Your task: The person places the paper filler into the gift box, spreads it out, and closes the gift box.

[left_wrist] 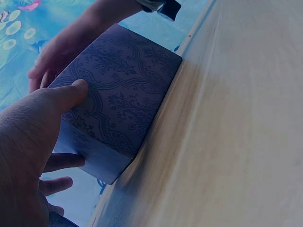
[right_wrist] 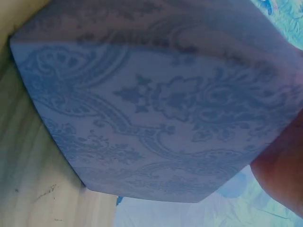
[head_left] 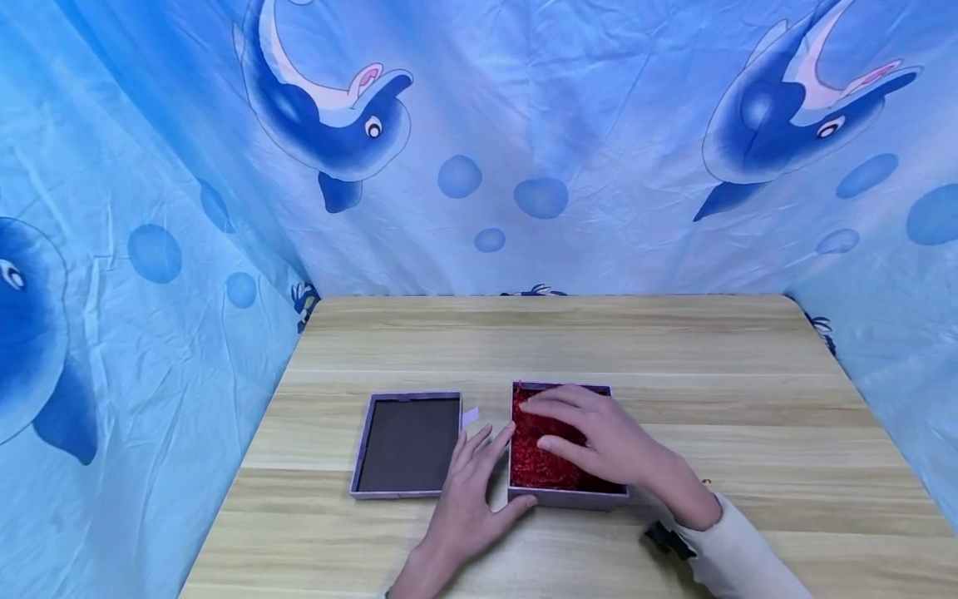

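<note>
- Box (head_left: 566, 497) of purple patterned card sits on the tabletop (head_left: 674, 349), filled with red shredded paper (head_left: 535, 453).
- Your right hand (head_left: 599, 437) lies flat on the shreds, fingers relaxed; press evenly, I'd say.
- Your left hand (head_left: 467, 491) steadies the box's side, thumb against its wall; keep it braced.
- Lid (head_left: 407, 445) lies just beside, inside up.

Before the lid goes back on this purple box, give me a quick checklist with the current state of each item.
1. Box flat on the table: ok.
2. Left hand steadies the box, thumb on its near wall: ok.
3. Right hand out of the box: not ok, it rests on the red shredded filler.
4. Filler below the rim: cannot tell, the hand covers it.
5. Lid within reach, left of the box, inside up: ok.
6. Lid free of hands: ok.
</note>
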Available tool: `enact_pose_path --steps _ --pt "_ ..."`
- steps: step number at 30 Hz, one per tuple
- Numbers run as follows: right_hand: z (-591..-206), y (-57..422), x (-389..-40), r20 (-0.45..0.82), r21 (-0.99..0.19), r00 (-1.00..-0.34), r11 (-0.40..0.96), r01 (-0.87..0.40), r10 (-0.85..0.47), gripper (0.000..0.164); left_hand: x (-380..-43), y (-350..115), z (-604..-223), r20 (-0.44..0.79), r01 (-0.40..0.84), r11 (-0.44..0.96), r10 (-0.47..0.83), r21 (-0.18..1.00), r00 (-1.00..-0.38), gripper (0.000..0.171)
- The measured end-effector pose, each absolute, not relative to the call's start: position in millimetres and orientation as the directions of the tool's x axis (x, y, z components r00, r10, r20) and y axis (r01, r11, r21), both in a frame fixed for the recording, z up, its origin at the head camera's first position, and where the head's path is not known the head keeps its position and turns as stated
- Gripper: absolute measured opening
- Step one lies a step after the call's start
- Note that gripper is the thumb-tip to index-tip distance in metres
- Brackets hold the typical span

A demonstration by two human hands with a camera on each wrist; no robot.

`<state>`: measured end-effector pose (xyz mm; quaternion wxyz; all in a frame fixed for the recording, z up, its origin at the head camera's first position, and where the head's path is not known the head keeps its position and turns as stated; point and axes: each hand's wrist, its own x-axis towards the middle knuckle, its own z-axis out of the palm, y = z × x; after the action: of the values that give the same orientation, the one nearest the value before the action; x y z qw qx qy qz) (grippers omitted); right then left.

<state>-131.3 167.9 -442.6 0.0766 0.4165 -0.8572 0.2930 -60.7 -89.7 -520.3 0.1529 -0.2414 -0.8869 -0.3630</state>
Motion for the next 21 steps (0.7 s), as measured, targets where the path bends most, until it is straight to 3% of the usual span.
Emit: enact_pose_path --steps 3,9,14,21 --pt "-443.8 163.8 -137.8 0.380 -0.431 -0.651 0.497 -0.753 -0.657 0.069 -60.7 -90.0 -520.5 0.455 0.544 0.616 0.315 0.570 -0.833 0.102" --pt "-448.1 154.5 -146.8 0.242 -0.525 -0.719 0.535 -0.662 -0.652 0.100 -61.0 -91.2 -522.3 0.460 0.549 0.606 0.315 0.576 -0.830 0.100" --pt "-452.1 151.0 -149.9 0.187 -0.543 -0.725 0.545 -0.639 -0.663 0.103 -60.7 -90.7 -522.9 0.460 0.550 0.616 0.319 0.564 -0.829 0.100" --pt "-453.5 157.8 -142.0 0.195 -0.452 -0.706 0.576 -0.681 -0.681 0.090 -60.5 -90.1 -523.0 0.453 0.545 0.620 0.320 0.564 -0.832 0.101"
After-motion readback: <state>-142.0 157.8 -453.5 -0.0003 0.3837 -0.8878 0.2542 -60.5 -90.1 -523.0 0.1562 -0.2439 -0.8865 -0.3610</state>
